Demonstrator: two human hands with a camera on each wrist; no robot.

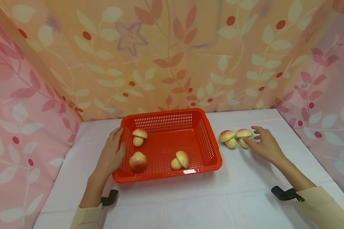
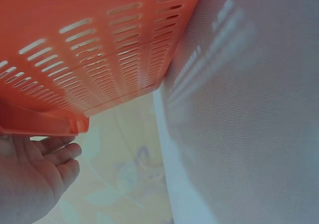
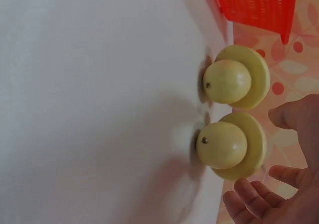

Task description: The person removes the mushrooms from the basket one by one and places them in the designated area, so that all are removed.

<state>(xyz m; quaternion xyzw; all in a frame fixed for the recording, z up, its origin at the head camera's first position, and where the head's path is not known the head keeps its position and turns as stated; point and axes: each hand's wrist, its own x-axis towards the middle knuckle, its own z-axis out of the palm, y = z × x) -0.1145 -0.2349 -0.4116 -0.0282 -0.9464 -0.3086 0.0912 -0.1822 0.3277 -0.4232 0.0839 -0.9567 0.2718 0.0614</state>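
Observation:
My left hand [image 1: 111, 156] rests against the left rim of a red plastic basket [image 1: 167, 140], its fingers loosely bent along the outside. In the left wrist view those fingers [image 2: 65, 157] lie by the rim's lip; the thumb is hidden there. Over the table, my right hand [image 1: 265, 144] reaches to a toy mushroom [image 1: 243, 136] with a red-and-cream cap. Thumb and fingers are spread on either side of it, with a gap showing in the right wrist view. A second mushroom [image 1: 228, 139] leans close beside that one, nearer the basket.
Inside the basket lie three similar mushrooms: one at back left [image 1: 139, 137], one at front left [image 1: 138, 161] and one at front right [image 1: 180, 160]. A white cloth [image 1: 189, 203] covers the table. Leaf-patterned curtains [image 1: 172, 57] stand behind and at both sides.

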